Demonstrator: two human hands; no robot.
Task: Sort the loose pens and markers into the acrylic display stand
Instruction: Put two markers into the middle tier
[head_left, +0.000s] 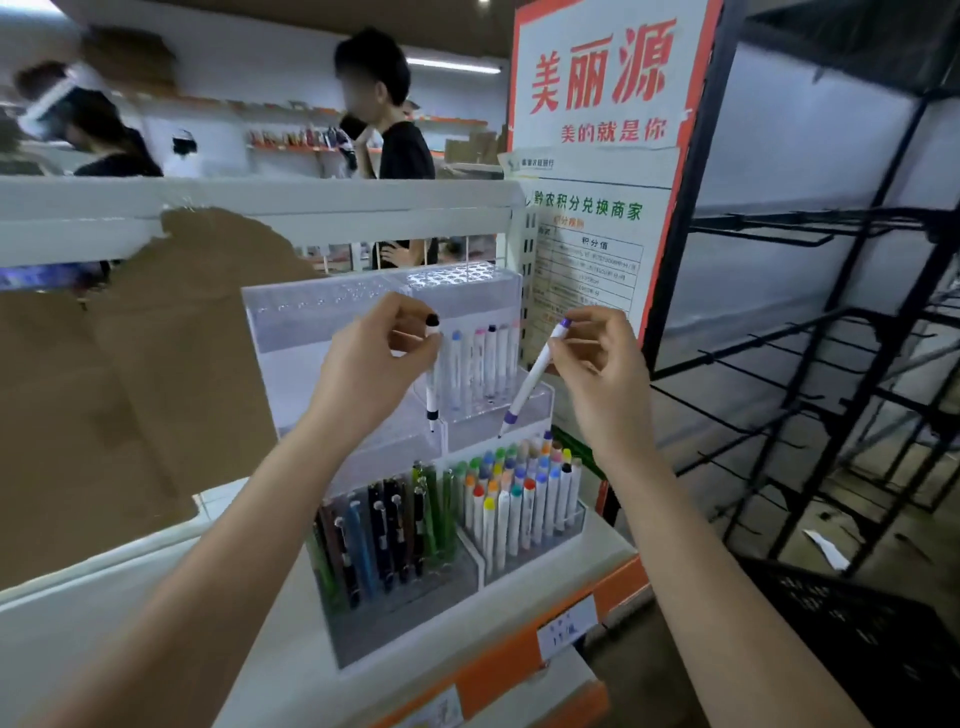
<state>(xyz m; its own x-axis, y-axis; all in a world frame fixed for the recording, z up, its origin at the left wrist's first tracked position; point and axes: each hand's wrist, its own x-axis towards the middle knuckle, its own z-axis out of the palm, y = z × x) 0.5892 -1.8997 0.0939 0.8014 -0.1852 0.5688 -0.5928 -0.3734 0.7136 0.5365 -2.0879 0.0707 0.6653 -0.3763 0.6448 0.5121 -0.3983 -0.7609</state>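
Left hand (376, 358) is pinching a black-capped pen (432, 376) upright; right hand (597, 358) is pinching a purple-capped pen (535, 376) aslant, tip over the acrylic display stand (291, 332). Insertion under way; both pens likely need aligning with free holes below the fingers.

Bg people (384, 104) blurred; price tag (566, 626) text too small.

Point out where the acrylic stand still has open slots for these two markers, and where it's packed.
Free: the left part of the middle tier, below the left hand, and the top rack's holes. Partly filled: the middle-right row. Packed: the front-right marker block and front-left pen bin.
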